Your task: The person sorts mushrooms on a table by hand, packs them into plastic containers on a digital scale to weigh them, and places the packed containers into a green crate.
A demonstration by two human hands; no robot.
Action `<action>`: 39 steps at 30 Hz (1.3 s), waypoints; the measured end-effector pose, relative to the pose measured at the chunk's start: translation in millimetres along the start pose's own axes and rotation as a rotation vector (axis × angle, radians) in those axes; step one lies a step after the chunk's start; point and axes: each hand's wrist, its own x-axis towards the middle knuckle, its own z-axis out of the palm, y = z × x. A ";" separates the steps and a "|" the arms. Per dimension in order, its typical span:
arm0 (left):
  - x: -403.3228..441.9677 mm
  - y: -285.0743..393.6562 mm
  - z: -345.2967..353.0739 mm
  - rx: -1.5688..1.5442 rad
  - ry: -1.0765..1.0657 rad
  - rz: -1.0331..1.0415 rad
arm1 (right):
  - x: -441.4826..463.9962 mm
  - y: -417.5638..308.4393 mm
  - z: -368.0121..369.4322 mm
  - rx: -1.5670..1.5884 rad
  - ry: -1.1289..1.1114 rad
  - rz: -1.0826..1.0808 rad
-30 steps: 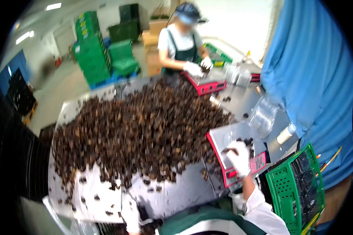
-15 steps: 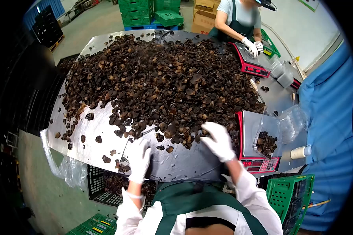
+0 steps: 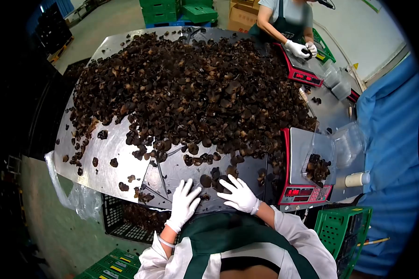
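My left hand (image 3: 185, 204), in a white glove, is at the near edge of the metal table (image 3: 107, 160), its fingers spread and holding nothing. My right hand (image 3: 239, 195), gloved too, lies palm down with the fingers apart. A small group of dark wood ear mushrooms (image 3: 214, 178) sits just beyond and between my fingertips; the right fingers are beside or touching some of them. Farther back spreads a large heap of wood ear mushrooms (image 3: 186, 93). To the right, a red scale (image 3: 295, 191) carries a clear plastic tub with some mushrooms (image 3: 318, 169) in it.
Across the table a co-worker's gloved hands (image 3: 305, 49) hold a dark piece over a second red scale (image 3: 305, 76). Stacked clear tubs (image 3: 350, 144) and a white bottle (image 3: 357, 179) stand at right. A black crate (image 3: 121, 223) is below the left edge, a green crate (image 3: 342, 232) below right.
Both my hands have drawn back toward the table's near edge and closer together. Several mushrooms now lie apart from the heap in front of them. The co-worker's hands now hold a dark piece.
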 end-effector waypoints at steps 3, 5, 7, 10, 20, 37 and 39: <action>19.6 -13.1 -4.7 -0.057 0.265 -0.048 | -10.3 1.7 -14.0 0.093 0.157 0.041; 42.8 -20.0 -6.0 -0.070 0.352 -0.083 | -7.2 7.6 -20.2 0.134 0.373 0.117; 71.5 -18.2 -9.7 -0.016 0.395 -0.049 | 0.4 15.4 -28.4 0.380 0.514 0.344; 104.2 -19.1 6.5 0.082 0.378 0.005 | 19.4 25.0 -18.7 0.724 0.708 0.599; 46.5 -31.0 -20.8 0.070 0.558 -0.142 | 22.7 18.0 7.7 0.167 0.315 0.349; 51.6 3.2 18.1 0.055 0.076 0.182 | 34.2 1.8 25.9 -0.145 0.099 0.187; 57.7 -1.7 23.7 0.060 0.025 0.181 | 32.9 3.1 -9.0 0.183 0.325 0.205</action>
